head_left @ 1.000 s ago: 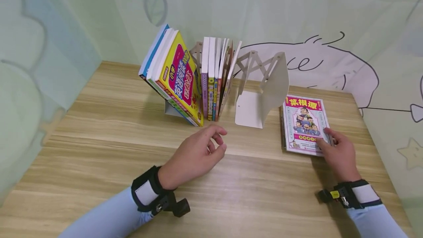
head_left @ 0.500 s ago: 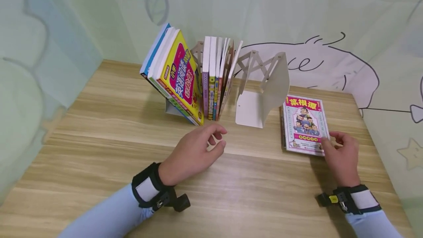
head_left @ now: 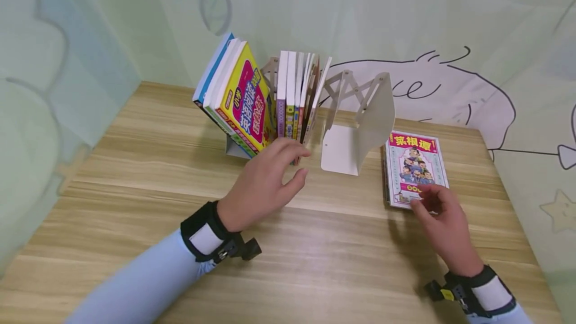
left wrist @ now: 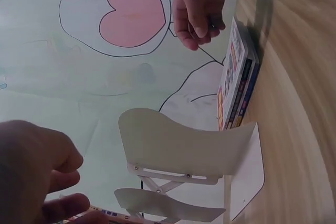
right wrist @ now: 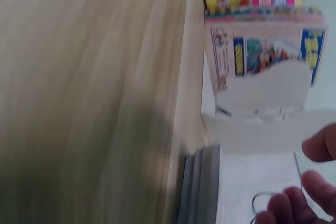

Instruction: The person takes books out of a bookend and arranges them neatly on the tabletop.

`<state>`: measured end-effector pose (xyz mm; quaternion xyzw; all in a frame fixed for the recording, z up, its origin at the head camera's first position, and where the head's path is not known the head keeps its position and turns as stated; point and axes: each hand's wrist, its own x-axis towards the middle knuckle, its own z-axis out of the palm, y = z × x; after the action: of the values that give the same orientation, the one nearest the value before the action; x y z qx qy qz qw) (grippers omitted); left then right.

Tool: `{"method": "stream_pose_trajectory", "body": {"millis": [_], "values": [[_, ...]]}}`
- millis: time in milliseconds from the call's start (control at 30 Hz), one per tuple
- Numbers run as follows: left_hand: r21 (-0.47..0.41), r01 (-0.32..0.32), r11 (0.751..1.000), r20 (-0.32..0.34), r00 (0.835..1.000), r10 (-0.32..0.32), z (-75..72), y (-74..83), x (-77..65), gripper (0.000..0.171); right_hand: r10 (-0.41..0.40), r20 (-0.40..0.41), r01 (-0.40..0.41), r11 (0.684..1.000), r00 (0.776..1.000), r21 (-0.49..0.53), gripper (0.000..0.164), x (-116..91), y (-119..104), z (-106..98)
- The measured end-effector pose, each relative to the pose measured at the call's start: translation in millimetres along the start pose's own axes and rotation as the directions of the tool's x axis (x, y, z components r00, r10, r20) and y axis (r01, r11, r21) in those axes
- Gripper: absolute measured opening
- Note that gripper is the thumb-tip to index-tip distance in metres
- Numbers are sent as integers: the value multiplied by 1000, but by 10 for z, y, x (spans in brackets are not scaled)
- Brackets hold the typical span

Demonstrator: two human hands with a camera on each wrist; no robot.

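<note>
My left hand (head_left: 263, 184) is in front of the standing books, fingers loosely bent and holding nothing. It partly hides the lower spines of the thin books (head_left: 292, 84) and a corner of the leaning yellow book (head_left: 245, 96). Whether it touches them I cannot tell. On the right, my right hand (head_left: 445, 226) hovers over the near edge of a small stack of books topped by a pink-and-white cover (head_left: 416, 161). In the left wrist view, a gap shows between the right hand (left wrist: 202, 11) and the stack (left wrist: 239, 77); the fingers hold nothing.
A white metal expanding bookend (head_left: 378, 111) stands between the upright books and the stack, its right-hand section holding no books. Behind the wooden table (head_left: 342, 264) hangs a pale wall covering (head_left: 288, 9) with line drawings.
My right hand has let go of the stack's right edge, lifted and moved left and nearer to me. My left hand has risen towards the standing books, fingers spreading slightly.
</note>
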<state>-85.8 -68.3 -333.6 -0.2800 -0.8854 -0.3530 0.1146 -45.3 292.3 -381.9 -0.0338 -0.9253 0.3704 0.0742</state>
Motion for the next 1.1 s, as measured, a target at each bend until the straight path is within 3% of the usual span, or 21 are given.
{"method": "stream_pose_trajectory", "body": {"millis": [200,300,400,500,633,700,767,833,933,1100], "values": [[135,-155,979,-76,983,166,-31,-12,161,36,-131,174,135,991,976,-9,25,-102,-93,56],[252,-215,943,-118,961,251,-71,5,260,35,-152,237,157,988,960,-1,22,-132,-121,78],[367,-226,902,-149,943,297,-129,31,367,37,-177,256,180,984,950,11,21,-140,-121,103],[456,-189,869,-121,955,272,-169,54,454,49,-212,247,214,977,946,19,19,-133,-105,114],[539,-143,830,-1,985,171,-167,64,498,63,-233,245,235,972,941,22,18,-124,-90,115],[559,-139,818,41,989,140,-153,64,497,64,-222,259,224,974,940,22,19,-131,-89,116],[567,-149,810,47,988,149,-145,66,490,61,-215,272,216,976,938,25,19,-137,-94,113],[564,-163,809,21,983,183,-145,69,483,56,-215,278,217,976,936,24,20,-139,-95,113],[526,-184,830,-60,966,252,-157,82,472,43,-232,274,234,972,933,26,20,-136,-91,113],[410,-181,894,-220,931,290,-161,93,437,21,-226,279,233,972,933,10,21,-141,-82,127]]}}
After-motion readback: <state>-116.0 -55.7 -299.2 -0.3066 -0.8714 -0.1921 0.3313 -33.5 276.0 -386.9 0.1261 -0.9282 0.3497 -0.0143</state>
